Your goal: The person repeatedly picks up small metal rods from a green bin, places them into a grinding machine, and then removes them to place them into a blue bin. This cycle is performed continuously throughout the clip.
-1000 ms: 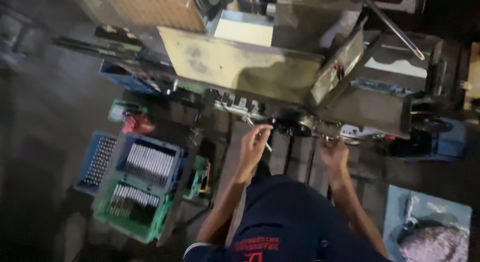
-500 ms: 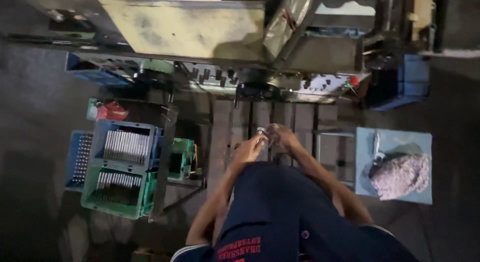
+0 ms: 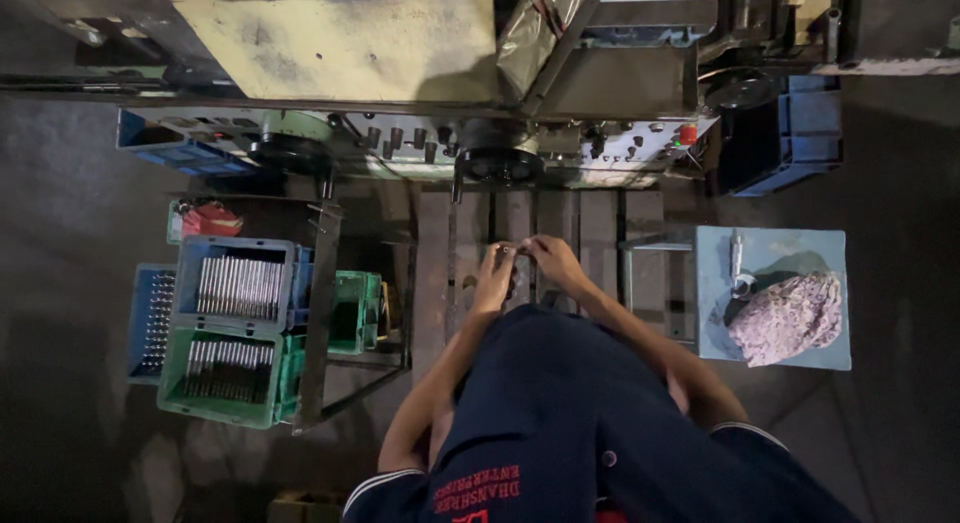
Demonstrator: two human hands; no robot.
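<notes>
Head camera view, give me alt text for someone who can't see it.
Both hands, left and right, meet over a small part, too small to identify, before a machine. Crates of metal rods sit left; a cloth lies on a tray right.

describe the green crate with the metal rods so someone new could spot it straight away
Start at the big grey machine across the top, then look down to the dark metal rack on the person's left. The green crate sits at the rack's near end, filled with rows of shiny metal rods. The blue crate directly above it holds similar rods, but this one is green and closest to the person.
</notes>
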